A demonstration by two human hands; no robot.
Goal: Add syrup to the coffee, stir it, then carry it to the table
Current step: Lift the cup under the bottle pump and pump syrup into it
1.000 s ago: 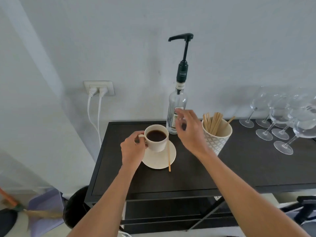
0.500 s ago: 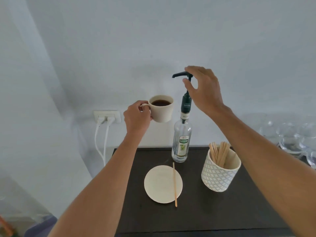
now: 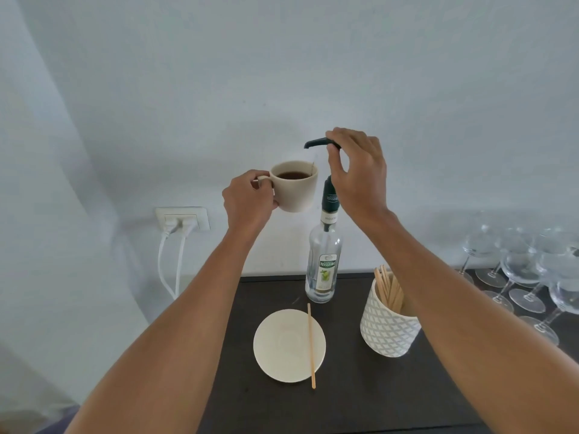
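Observation:
My left hand (image 3: pixel 246 198) holds a cream cup of dark coffee (image 3: pixel 294 186) by its handle, raised under the spout of the pump (image 3: pixel 316 142). My right hand (image 3: pixel 357 173) rests on the dark pump head of the clear syrup bottle (image 3: pixel 324 264), fingers curled over it. A thin stream of syrup runs from the spout into the cup's right side. Below, the cream saucer (image 3: pixel 282 346) lies on the dark table (image 3: pixel 360 393) with a wooden stir stick (image 3: pixel 311 346) across its right edge.
A patterned white pot of wooden stir sticks (image 3: pixel 387 321) stands right of the bottle, partly behind my right forearm. Several wine glasses (image 3: pixel 532 270) crowd the table's right end. A wall socket with two white plugs (image 3: pixel 183 219) is at the left.
The cup came up off the saucer to the pump spout. My right hand rose from beside the bottle to the pump head and now presses it; syrup flows into the cup.

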